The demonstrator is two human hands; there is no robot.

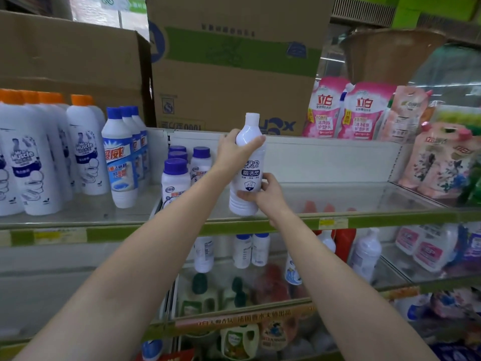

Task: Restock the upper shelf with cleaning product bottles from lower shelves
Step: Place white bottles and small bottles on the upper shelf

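Here, at the frame's centre, the left hand [235,147] gripped the shoulder of a white bottle [247,168], fingers curled behind it and thumb wrapped across its front just under the neck. The right hand [263,192] held the bottle's lower body, fingers curled round its base. Both forearms stretched up from the bottom of the frame, the left from lower left, the right from lower right. The bottle stood nearly upright over the upper shelf [338,201], right of the purple-capped bottles [179,175].
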